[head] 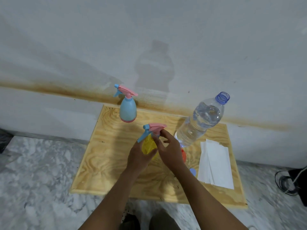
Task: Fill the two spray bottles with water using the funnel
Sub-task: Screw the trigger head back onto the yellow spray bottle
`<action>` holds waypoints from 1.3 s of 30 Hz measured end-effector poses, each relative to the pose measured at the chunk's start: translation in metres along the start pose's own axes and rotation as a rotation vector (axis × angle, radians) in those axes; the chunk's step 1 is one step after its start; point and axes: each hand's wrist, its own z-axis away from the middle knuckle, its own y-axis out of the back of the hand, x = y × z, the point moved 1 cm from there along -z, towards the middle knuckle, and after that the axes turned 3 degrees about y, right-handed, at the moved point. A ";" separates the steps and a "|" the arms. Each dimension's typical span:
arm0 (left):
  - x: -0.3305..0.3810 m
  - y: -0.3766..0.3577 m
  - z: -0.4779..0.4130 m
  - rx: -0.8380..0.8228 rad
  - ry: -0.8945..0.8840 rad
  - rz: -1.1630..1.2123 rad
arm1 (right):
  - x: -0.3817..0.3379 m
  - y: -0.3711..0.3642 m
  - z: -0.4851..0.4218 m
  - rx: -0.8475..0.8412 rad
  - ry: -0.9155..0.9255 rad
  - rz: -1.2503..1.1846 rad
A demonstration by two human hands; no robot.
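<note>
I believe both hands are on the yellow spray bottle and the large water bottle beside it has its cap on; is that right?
Not quite: the head view shows the large water bottle with its cap off, its blue neck open. The rest holds: the left hand grips the yellow spray bottle and the right hand pinches its collar.

On the board [103, 163], far spray bottle [128, 112] stands at the back edge by the wall; near spray bottle [148, 147] sits centre, between left hand [137, 156] and right hand [171, 150]; water bottle [199, 122] to its right, funnel [183, 155] just before that, paper sheets [216, 165] rightmost
</note>
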 end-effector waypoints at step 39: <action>0.089 0.053 0.001 0.031 -0.398 0.114 | -0.079 0.052 -0.028 -0.074 0.040 -0.381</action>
